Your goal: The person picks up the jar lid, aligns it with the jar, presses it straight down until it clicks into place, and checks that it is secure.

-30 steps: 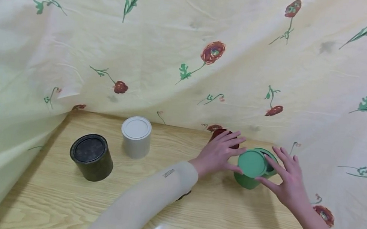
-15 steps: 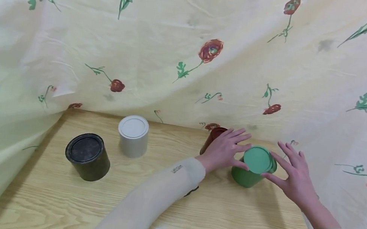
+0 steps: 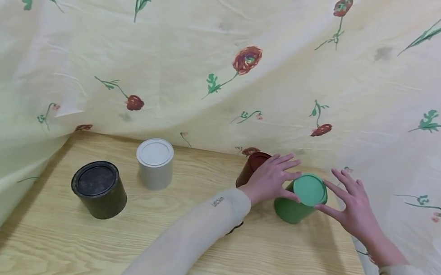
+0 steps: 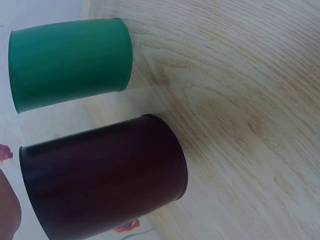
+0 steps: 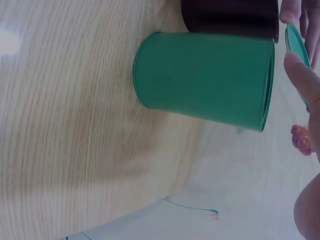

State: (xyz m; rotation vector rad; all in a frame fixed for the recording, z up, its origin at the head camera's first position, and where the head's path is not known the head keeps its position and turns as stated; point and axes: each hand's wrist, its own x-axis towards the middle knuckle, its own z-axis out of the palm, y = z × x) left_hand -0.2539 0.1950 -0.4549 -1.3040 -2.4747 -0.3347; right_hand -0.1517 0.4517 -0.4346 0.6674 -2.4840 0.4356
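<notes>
A round green lid (image 3: 309,191) hovers over the green can (image 3: 290,211), pinched at its edges between both hands. My left hand (image 3: 267,182) grips the left edge with thumb and index finger. On the opposite edge are the thumb and index finger of my right hand (image 3: 353,209). In the right wrist view a narrow gap separates the lid (image 5: 298,46) from the top of the upright can (image 5: 202,77). The dark red can (image 3: 257,161) stands just left of the green one, partly hidden behind my left hand. Its side (image 4: 105,175) fills much of the left wrist view.
Further left on the wooden table (image 3: 208,172) stand a white lidded can (image 3: 154,166) and a black lidded can (image 3: 101,189). A flowered cloth (image 3: 197,53) hangs behind the table and along its sides.
Both hands have shifted the green lid right, from the left part of the can's opening to over it. The opening, partly visible before, is now covered from above.
</notes>
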